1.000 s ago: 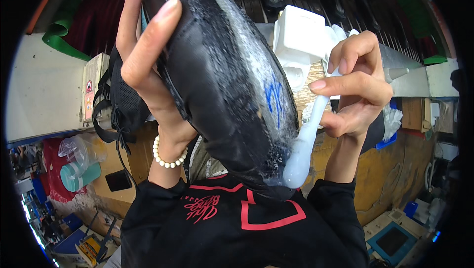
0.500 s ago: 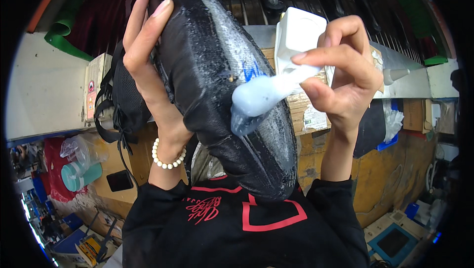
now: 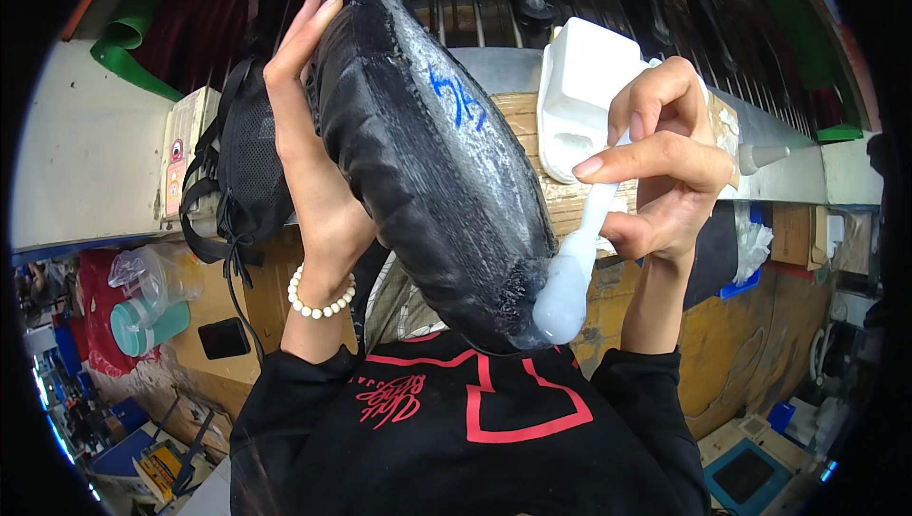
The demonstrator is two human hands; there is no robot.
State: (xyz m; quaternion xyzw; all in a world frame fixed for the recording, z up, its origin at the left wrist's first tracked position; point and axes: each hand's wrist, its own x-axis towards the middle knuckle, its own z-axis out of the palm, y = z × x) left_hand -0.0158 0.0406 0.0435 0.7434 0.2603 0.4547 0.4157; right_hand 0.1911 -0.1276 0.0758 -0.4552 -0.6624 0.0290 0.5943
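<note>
A black shoe upper [image 3: 399, 150], stretched over a last, is held up in front of my chest. Its gathered edge faces my left, and its grey, roughened underside [image 3: 480, 155] carries blue handwritten marks. My left hand [image 3: 318, 150] grips it from the left side, with part of the fingers hidden behind it. A white-handled brush [image 3: 598, 207] is pinched between the thumb and fingers of my right hand [image 3: 670, 155]. The brush's head, coated in thick whitish glue [image 3: 562, 302], touches the lower right end of the shoe.
Beyond my right hand, a white plastic container [image 3: 591, 65] stands on a cardboard-topped surface. A metal rod rack [image 3: 465, 8] with dark shoes runs along the back. To the left are a black bag [image 3: 249, 155], a phone [image 3: 224, 338] and a teal container [image 3: 157, 329].
The brush has moved from the middle of the underside down to the shoe's near right end, its handle now steeper. The shoe has tilted and shifted slightly, showing more of the blue marks.
</note>
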